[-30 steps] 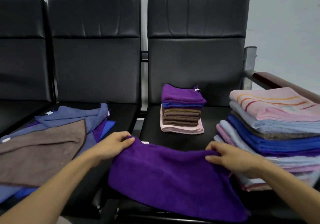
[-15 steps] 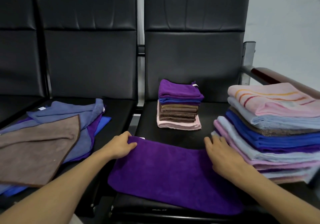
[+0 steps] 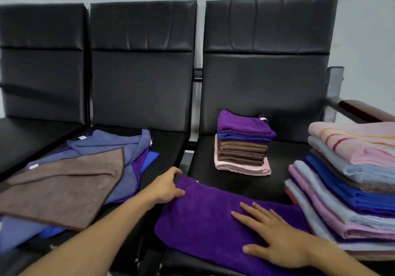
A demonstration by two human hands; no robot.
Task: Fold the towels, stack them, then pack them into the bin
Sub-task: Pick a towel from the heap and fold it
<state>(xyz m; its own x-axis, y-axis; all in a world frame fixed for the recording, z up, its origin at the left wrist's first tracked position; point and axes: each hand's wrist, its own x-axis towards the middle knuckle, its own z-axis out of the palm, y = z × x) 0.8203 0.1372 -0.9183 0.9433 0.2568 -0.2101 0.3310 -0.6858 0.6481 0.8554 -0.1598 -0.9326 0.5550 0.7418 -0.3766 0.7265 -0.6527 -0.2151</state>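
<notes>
A purple towel (image 3: 205, 218) lies folded in a long strip across the front of the right seat. My left hand (image 3: 166, 187) grips its far left corner. My right hand (image 3: 271, 235) lies flat on the towel's right half, fingers spread and straight. Behind it stands a small stack of folded towels (image 3: 243, 145), purple on top, then blue, brown and pink. A loose pile of unfolded towels (image 3: 70, 181), brown over grey-blue and purple, covers the middle seat on the left. No bin is in view.
A tall stack of larger folded towels (image 3: 350, 181), pink on top, fills the right edge of the seat beside a wooden armrest (image 3: 363, 111). Black seat backs (image 3: 263, 62) rise behind. A gap (image 3: 188, 149) separates the two seats.
My right hand moved from the towel's right edge inward and now lies flat on it. The towel lies flatter. My left hand stays at the left corner. The camera tilted slightly.
</notes>
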